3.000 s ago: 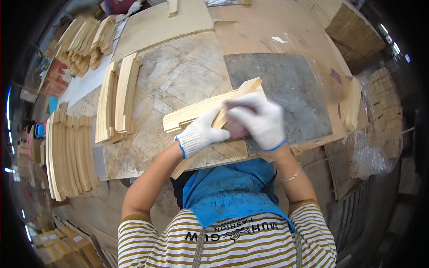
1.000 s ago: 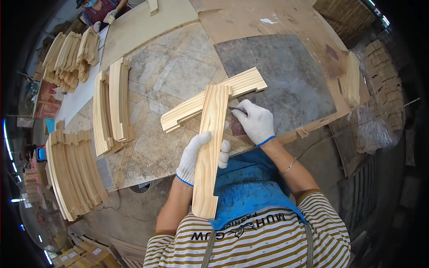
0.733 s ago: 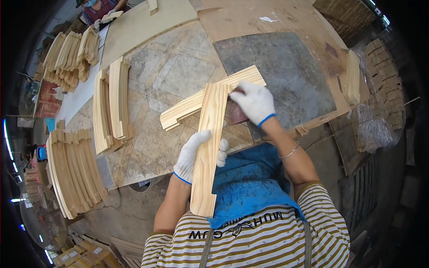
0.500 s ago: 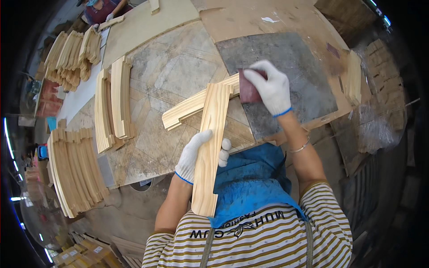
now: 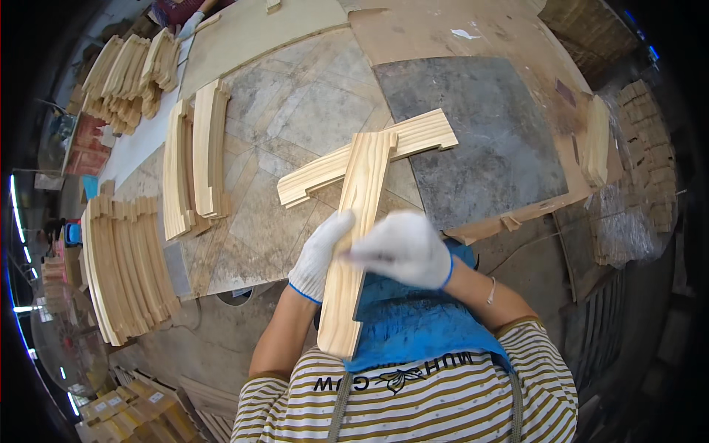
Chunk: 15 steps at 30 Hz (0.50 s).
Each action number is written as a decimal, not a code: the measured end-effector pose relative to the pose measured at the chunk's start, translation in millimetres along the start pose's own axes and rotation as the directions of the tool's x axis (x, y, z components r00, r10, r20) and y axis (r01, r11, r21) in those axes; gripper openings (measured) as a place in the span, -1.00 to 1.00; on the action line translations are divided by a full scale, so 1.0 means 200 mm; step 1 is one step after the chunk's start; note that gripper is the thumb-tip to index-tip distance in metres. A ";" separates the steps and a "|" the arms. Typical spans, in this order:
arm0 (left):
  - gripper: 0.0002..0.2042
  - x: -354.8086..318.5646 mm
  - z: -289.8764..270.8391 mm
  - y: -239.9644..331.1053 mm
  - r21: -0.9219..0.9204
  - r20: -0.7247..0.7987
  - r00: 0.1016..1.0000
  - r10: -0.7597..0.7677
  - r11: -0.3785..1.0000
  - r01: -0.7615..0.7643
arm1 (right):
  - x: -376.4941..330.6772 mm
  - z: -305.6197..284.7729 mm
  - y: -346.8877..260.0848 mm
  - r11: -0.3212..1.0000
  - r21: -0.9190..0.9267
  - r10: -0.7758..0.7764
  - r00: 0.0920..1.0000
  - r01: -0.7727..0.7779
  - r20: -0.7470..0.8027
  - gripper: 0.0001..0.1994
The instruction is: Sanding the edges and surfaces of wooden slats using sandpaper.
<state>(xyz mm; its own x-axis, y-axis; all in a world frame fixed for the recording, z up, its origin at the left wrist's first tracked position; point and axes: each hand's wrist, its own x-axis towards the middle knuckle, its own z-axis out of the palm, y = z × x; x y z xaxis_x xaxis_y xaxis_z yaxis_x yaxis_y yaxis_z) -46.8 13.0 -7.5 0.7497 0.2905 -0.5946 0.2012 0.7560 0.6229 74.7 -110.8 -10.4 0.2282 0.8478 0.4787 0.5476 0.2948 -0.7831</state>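
A pale wooden slat (image 5: 341,303) with notched ends slants up from my apron, and my left hand (image 5: 322,247) is closed around its left side. My right hand (image 5: 402,251), smeared by motion, presses across the slat's middle. Under its fingertips a thin dark reddish edge of a sandpaper sheet (image 5: 357,256) shows; most of the sheet is hidden. Both hands wear white knitted gloves with blue cuffs. Beyond the held slat, a second notched slat (image 5: 427,135) lies crosswise on the worktable (image 5: 277,148), partly covered by the first one's upper end.
Two short stacks of slats (image 5: 210,148) rest on the table's left. Larger slat piles (image 5: 127,273) stand at the left edge and far left (image 5: 129,70). A dark board (image 5: 480,133) covers the table's right part. Plastic-wrapped pieces (image 5: 642,162) stand far right. A co-worker's arm (image 5: 196,21) shows at the top.
My right hand has come from the far slat down and left onto the held slat, taking the dark red sandpaper with it. My left hand keeps its grip.
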 end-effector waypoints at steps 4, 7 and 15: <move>-0.59 0.03 -0.10 0.05 -0.107 0.028 0.999 -0.044 0.993 0.047 | 0.14 -0.17 -0.15 0.990 0.090 0.077 0.960 -0.105 0.270 -0.91; -0.63 0.08 -0.05 0.16 0.136 0.093 0.992 0.090 0.985 -0.102 | 0.25 -0.36 -0.03 0.961 0.191 0.258 0.898 -0.200 -0.357 -0.90; -0.65 0.17 0.07 0.29 0.196 0.141 0.968 0.206 0.953 -0.231 | 0.33 -0.36 0.14 0.995 0.081 0.079 0.976 -0.064 -0.201 -0.90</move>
<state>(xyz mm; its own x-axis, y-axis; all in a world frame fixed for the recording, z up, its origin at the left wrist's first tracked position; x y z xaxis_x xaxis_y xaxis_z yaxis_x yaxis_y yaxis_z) -0.6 58.3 16.1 0.8565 0.3539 -0.3757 0.1418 0.5386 0.8305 163.2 -79.0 28.4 0.4281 0.7625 0.4851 0.4647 0.2746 -0.8418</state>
